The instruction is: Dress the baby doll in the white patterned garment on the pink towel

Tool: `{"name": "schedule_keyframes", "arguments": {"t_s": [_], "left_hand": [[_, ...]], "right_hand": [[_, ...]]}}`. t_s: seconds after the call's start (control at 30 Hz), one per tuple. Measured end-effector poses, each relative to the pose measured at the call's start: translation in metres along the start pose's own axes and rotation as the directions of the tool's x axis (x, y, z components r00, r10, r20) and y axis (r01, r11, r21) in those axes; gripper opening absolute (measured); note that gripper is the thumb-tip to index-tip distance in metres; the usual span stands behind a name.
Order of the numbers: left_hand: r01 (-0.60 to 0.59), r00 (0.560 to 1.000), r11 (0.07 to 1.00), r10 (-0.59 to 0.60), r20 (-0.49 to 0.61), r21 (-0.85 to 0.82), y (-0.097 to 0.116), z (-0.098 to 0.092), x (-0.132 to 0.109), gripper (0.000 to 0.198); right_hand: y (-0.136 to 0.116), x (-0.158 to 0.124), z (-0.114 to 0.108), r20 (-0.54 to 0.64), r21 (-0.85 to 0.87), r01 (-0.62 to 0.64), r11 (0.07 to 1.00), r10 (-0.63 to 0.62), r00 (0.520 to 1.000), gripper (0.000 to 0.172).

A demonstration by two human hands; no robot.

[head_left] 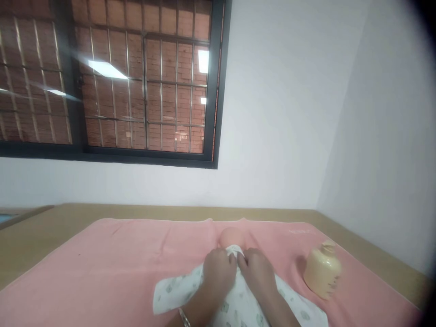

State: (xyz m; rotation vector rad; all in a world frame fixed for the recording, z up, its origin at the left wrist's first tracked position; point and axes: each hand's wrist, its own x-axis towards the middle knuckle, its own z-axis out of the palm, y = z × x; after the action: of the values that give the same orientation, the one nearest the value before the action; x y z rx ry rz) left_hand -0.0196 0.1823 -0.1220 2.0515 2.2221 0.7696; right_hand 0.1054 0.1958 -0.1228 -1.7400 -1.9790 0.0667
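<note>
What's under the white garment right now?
The pink cloth surrounds the garment and appears to run beneath. A round pinkish thing shows just beyond its collar; whether that continues underneath is hidden by the fabric.

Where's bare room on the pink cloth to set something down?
Widest: pink cloth left of the patterned garment. Smaller: between the round pink thing and the yellow bottle. Crowded: the middle, where left hand and right hand pinch the garment's neckline.

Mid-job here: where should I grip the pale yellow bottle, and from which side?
Probably take the bottle around its broad, rounded body, coming from the side facing the right hand. It stands on the pink cloth, which shows between them; its narrow top offers less to hold.
</note>
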Motion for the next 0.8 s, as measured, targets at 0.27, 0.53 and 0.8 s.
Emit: {"name": "schedule_keyframes", "arguments": {"t_s": [0.27, 0.53, 0.8], "left_hand": [[-0.055, 0.998, 0.998, 0.055, -0.017, 0.012, 0.002, -0.001, -0.004, 0.042], [0.033, 0.998, 0.999, -0.035, 0.053, 0.036, 0.002, -0.005, -0.001, 0.046], [0.057, 0.991, 0.997, -0.063, 0.121, 0.058, 0.003, -0.005, 0.0, 0.049]], "right_hand": [[0.007, 0.005, 0.0, 0.266, 0.094, -0.138, 0.986, 0.109, 0.958, 0.055], [-0.003, -0.001, 0.003, -0.034, -0.057, 0.004, 0.998, -0.006, 0.999, 0.04], [0.005, 0.004, -0.001, 0.248, 0.108, -0.147, 0.983, 0.116, 0.962, 0.053]]}}
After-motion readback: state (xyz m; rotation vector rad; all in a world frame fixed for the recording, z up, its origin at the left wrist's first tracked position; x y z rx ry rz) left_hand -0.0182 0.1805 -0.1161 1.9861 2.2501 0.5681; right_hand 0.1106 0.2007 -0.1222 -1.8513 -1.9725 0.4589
